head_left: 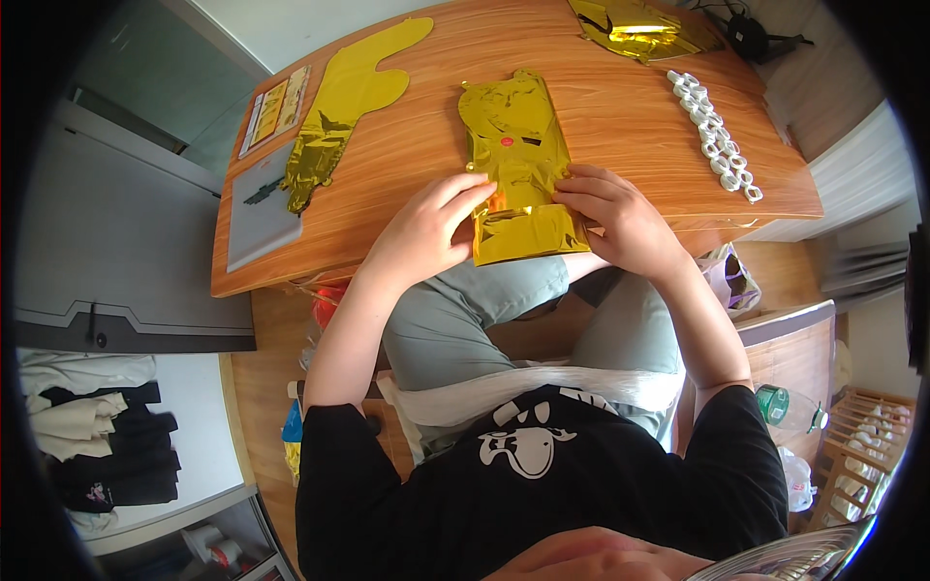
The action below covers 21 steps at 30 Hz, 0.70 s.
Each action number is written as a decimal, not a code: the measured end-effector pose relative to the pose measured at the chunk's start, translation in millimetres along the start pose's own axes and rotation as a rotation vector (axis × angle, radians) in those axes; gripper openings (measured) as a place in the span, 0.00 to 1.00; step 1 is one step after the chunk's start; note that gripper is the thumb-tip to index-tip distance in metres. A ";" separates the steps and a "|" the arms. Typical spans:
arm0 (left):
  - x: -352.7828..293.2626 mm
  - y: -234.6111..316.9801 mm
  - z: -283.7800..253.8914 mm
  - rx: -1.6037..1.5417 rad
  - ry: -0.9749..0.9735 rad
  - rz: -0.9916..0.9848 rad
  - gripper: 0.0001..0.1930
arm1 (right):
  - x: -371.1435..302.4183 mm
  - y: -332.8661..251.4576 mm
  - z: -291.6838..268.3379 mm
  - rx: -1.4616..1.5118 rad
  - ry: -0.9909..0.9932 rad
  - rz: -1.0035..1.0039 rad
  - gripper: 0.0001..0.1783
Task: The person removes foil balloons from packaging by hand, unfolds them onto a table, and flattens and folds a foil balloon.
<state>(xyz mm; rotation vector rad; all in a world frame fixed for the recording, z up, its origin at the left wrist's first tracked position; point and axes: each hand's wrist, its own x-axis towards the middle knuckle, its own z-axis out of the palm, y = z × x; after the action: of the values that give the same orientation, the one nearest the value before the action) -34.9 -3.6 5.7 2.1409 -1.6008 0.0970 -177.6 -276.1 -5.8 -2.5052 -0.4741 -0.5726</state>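
Note:
A flat, uninflated gold foil balloon [518, 160] lies at the table's near edge in front of me, its lower end folded into a band that hangs a little past the edge. A small red spot shows on its creased surface. My left hand [431, 223] grips its left side, fingertips on the foil just above the fold. On the opposite side my right hand [625, 218] holds the foil between fingers and thumb. Farther left on the table lies another flat gold balloon [363, 87], its near end crumpled.
A printed card [276, 111] and a translucent plastic sleeve [262, 213] lie at the table's left. Loose gold foil [644, 37] sits at the far right, near a black device [746, 37]. White linked rings [715, 136] run along the right side. A plastic bottle [790, 408] stands lower right.

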 end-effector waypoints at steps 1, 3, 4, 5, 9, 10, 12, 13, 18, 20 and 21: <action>0.8 1.0 -0.3 0.000 0.000 0.000 0.32 | 0.5 -0.6 -0.4 -0.015 0.002 -0.003 0.21; 2.4 2.8 -1.5 0.037 0.019 0.006 0.32 | 1.8 -1.4 -1.6 -0.006 -0.021 0.013 0.21; 2.3 1.1 -1.3 0.037 0.019 0.006 0.32 | 2.4 -1.8 -2.3 0.003 -0.045 0.030 0.21; 1.5 -1.3 -1.0 0.040 -0.020 0.012 0.33 | 3.1 -1.5 -3.2 0.004 -0.044 0.029 0.21; 1.5 -2.6 2.4 0.034 -0.041 -0.003 0.34 | 5.0 -1.5 -6.2 0.016 -0.096 0.037 0.24; 2.1 -2.1 2.4 0.033 -0.041 -0.003 0.34 | 5.0 -2.3 -6.3 0.029 -0.121 0.075 0.26; 4.0 -0.2 0.3 0.167 0.011 0.067 0.33 | 5.2 -4.2 -6.1 0.026 -0.104 0.086 0.27; 4.1 -1.3 1.0 0.167 0.012 0.066 0.33 | 5.4 -4.5 -5.8 0.024 -0.086 0.097 0.28; 4.5 -3.1 1.9 0.067 -0.052 0.015 0.33 | 5.9 2.9 -4.0 -0.046 -0.066 -0.032 0.30; 4.6 -4.3 2.5 0.064 -0.051 0.029 0.32 | 7.6 1.3 -6.1 -0.077 -0.078 -0.054 0.30; 4.8 -4.7 2.7 0.062 -0.051 0.043 0.32 | 8.5 0.6 -7.0 -0.078 -0.086 -0.052 0.30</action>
<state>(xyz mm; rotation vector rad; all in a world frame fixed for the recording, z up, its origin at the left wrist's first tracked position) -29.6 -7.9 3.4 2.1720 -1.6946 0.1082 -172.3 -278.7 3.5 -2.6070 -0.5604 -0.5142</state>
